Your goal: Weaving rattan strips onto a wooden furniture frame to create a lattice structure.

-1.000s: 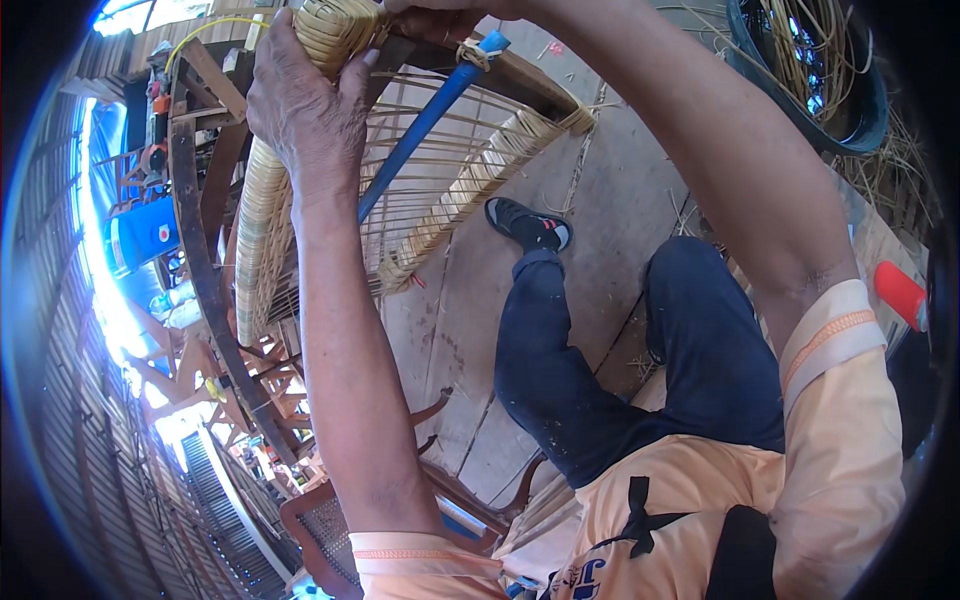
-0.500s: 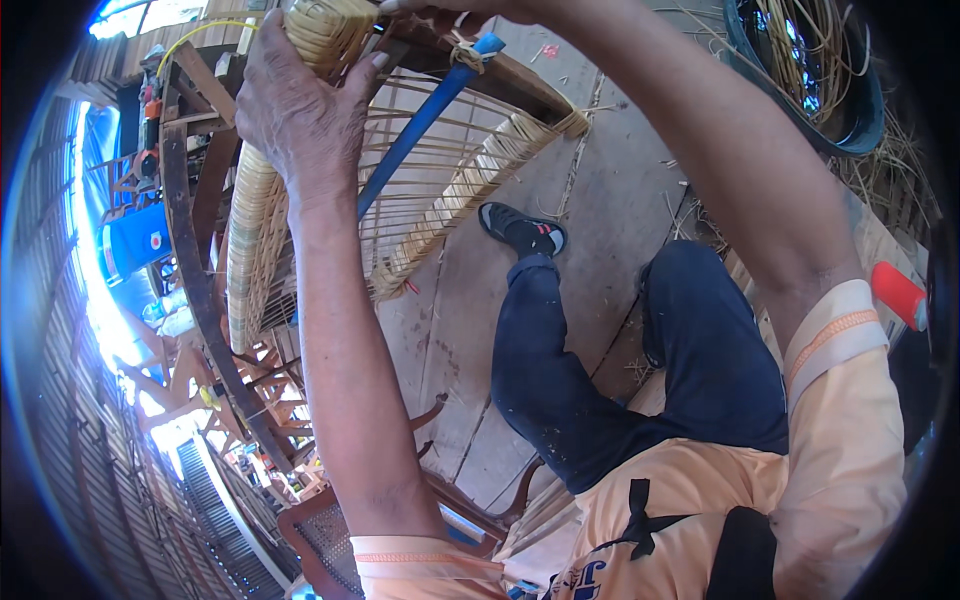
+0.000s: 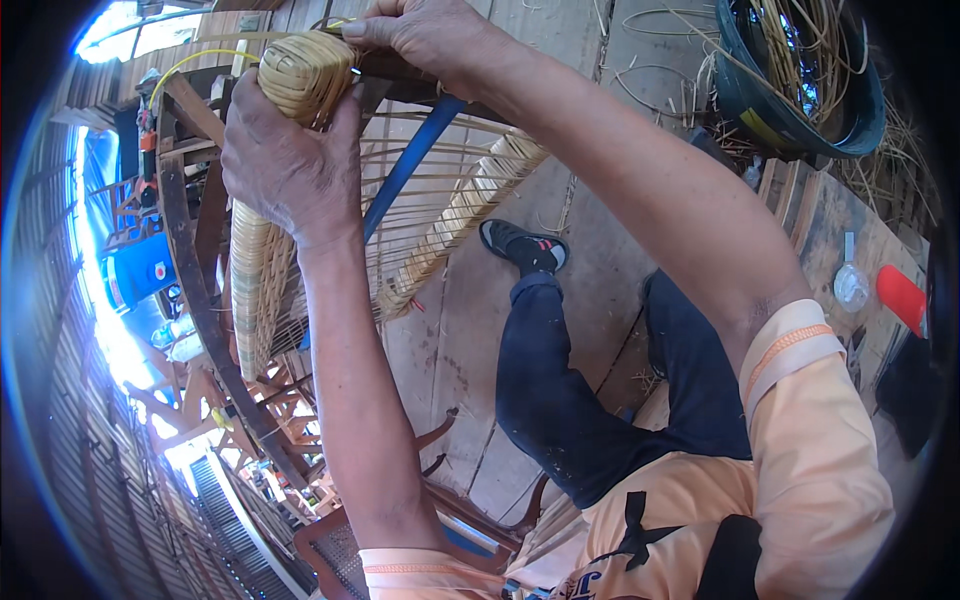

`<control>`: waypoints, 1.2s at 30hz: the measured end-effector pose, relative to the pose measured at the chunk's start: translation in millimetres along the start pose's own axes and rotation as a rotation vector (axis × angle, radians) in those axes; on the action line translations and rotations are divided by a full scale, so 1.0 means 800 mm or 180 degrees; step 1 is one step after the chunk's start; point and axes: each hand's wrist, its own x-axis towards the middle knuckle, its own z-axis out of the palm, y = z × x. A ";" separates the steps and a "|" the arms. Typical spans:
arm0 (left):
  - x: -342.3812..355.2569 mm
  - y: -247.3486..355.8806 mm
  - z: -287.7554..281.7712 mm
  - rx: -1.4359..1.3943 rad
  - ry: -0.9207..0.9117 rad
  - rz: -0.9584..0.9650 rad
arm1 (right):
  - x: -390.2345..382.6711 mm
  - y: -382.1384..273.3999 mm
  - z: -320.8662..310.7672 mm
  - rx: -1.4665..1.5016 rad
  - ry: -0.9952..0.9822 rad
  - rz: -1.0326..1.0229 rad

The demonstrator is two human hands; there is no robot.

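A pale woven rattan corner [image 3: 305,72] tops a wooden frame with a woven seat edge [image 3: 455,225] and a blue bar [image 3: 410,165] across it. My left hand [image 3: 290,170] is closed around the corner from below, thumb on its right side. Just right of the corner, my right hand [image 3: 405,40] is pinched on a thin rattan strip [image 3: 338,25] at the top of the weave; some of its fingertips are hidden.
A dark tub [image 3: 850,140] of loose strands stands at upper right, near boards with a red object [image 3: 900,298]. A cane-panelled wooden chair [image 3: 335,560] is low behind my left forearm. My foot [image 3: 525,245] rests on the plank floor [image 3: 450,360].
Both hands and the woven corner sit lower and farther left in view than before. My right forearm has dropped, showing more of the boards on the right.
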 end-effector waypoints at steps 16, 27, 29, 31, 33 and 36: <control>-0.015 0.000 -0.040 -0.0331 -0.0398 0.0367 | -0.012 0.003 0.007 -0.0740 0.0529 -0.0289; -0.010 -0.002 -0.035 -0.0268 -0.0434 0.0433 | -0.016 -0.011 0.004 -0.0598 0.0336 0.0043; -0.009 -0.003 -0.033 -0.0295 -0.0477 0.0432 | -0.018 -0.011 0.003 -0.0498 0.0160 0.0080; -0.010 -0.006 -0.029 -0.0435 -0.0365 0.0598 | -0.026 -0.019 0.003 -0.0537 0.0164 0.0103; -0.013 -0.009 -0.029 -0.0427 -0.0414 0.0594 | -0.029 -0.017 0.005 -0.0565 0.0152 0.0139; -0.013 -0.010 -0.026 -0.0430 -0.0402 0.0603 | -0.026 -0.014 0.008 -0.0288 0.0264 0.0125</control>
